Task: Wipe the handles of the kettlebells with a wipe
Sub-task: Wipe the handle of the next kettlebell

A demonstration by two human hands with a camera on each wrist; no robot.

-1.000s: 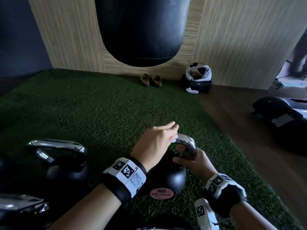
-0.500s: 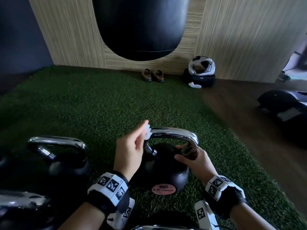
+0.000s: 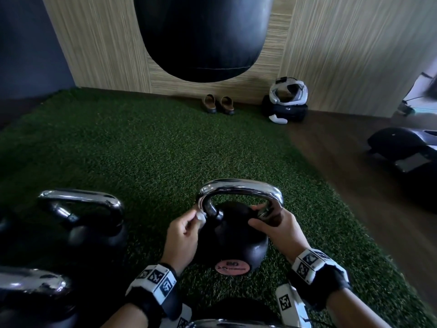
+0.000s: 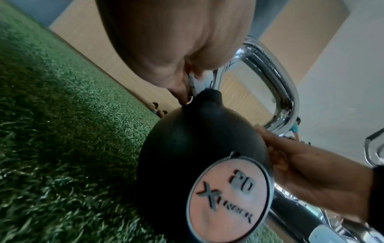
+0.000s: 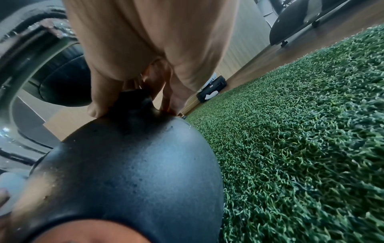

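Left hand: the left hand (image 3: 183,235) pinched a small white wipe (image 3: 200,217) against the chrome handle (image 3: 241,188).
Right hand: the right hand (image 3: 282,232) gripped the handle's other leg.
Risk: the small wipe could slip from the fingers.

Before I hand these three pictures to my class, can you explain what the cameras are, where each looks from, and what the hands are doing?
No machine here: a person wears three cameras, one on the head and one on each wrist. The head view looks down at green turf with chrome-handled kettlebells. The left hand pinches a small white wipe against the left leg of the handle of the 20 kettlebell. The right hand has its grip on the handle's right leg. The left wrist view shows the pink 20 label close up; the right wrist view shows that grip from below.
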